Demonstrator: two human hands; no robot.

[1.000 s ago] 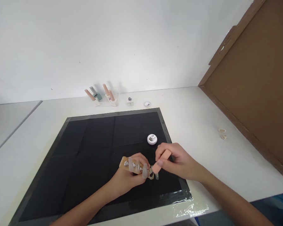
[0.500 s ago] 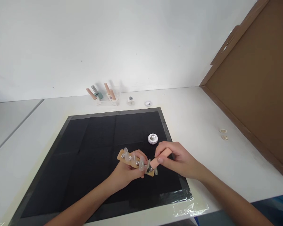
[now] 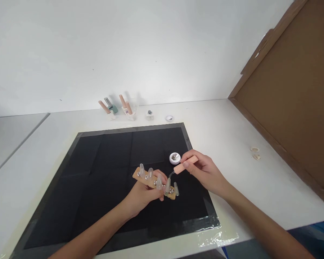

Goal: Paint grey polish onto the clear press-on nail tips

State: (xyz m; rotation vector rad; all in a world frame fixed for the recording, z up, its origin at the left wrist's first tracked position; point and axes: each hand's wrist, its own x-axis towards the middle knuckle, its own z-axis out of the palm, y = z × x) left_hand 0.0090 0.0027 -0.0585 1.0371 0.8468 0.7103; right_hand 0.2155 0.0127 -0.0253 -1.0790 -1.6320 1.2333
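Observation:
My left hand (image 3: 142, 196) grips a small wooden bar (image 3: 154, 181) that carries several clear nail tips on metal studs, tilted above the black mat (image 3: 105, 172). My right hand (image 3: 202, 171) pinches a short pink-handled brush (image 3: 184, 164) whose dark tip points down-left toward the right end of the bar. A small round white jar (image 3: 174, 158) with greyish content sits on the mat just left of my right fingers.
At the back of the white table stand small bottles with pink caps (image 3: 124, 107), a teal-based tool (image 3: 109, 107) and two tiny pots (image 3: 149, 114). A brown cardboard panel (image 3: 288, 97) leans on the right. Two small pale rings (image 3: 255, 153) lie near it.
My right hand has lifted the brush up and to the right, away from the bar toward the white jar. My left hand has raised and shifted the bar slightly left.

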